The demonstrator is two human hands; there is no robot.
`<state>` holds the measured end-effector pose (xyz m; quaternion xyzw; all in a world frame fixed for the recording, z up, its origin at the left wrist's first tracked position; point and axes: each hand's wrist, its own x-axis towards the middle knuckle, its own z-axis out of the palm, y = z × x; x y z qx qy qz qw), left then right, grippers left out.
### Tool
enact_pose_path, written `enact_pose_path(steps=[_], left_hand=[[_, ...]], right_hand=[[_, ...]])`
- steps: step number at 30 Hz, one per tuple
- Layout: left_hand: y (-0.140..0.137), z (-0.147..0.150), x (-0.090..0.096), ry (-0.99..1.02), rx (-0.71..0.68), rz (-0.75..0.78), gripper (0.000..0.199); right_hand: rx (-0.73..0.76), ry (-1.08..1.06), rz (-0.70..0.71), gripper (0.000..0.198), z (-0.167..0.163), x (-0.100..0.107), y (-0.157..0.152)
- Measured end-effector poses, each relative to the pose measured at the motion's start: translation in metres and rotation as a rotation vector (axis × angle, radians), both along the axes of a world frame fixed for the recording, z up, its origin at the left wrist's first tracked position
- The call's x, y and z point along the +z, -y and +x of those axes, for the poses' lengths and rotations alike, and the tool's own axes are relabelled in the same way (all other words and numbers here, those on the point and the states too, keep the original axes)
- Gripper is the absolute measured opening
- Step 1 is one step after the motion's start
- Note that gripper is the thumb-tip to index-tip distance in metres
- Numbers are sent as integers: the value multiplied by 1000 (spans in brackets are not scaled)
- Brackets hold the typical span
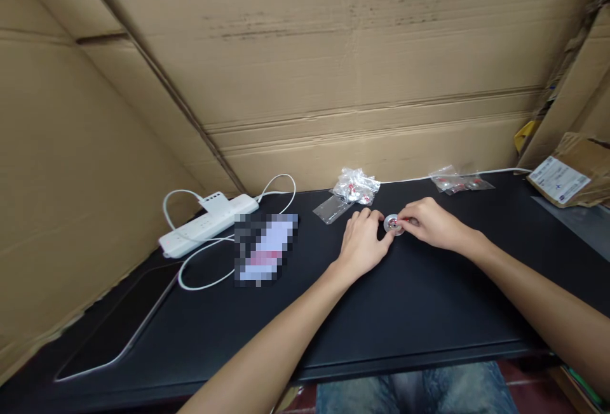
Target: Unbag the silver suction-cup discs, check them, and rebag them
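A small round silvery disc (387, 220) with a bit of red at its centre lies on the black table. My left hand (362, 242) steadies it from the left, its thumb and index finger curved round the rim. Over the disc's right side, my right hand (433, 226) is closed in a pinch. Something small, partly red, shows at those fingertips, but it is too small and covered to name. Just beyond my left hand sits a pile of clear plastic bags (355, 186) holding silvery and red parts.
More small bags (457, 180) lie at the back right, near a torn cardboard box (572, 169). On the left are a white power strip (210, 227) with looping cables, a blurred-out flat item (269, 249) and a dark glossy panel (119, 322). Cardboard walls (333, 52) enclose the table.
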<state>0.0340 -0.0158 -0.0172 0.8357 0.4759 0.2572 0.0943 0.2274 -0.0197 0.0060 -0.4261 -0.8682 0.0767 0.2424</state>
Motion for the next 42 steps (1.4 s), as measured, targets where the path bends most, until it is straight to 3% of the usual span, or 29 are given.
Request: enact_pose_path(steps=[5,9,14,18,27,42], left_hand=[[-5,-2,1,116,-37,-87,15],[-6,-3,2,345,-130,-226,6],[-10,-3,-2,593,-180,-374,7],[-10,-1,-3,683,-171,-403,9],[-5,3,-2,767,-160,-402,10],[4,3,7,696,-208,-317,25]], right_hand=[[40,60,-13,24,-3,-2,1],[32,70,16,22,-5,-3,1],[-29,-12,67,20,-10,-3,5],[-81,-85,83,19,-14,-5,6],[-130,-156,122,15,-14,-10,4],[-141,-122,176,17,-18,-11,8]])
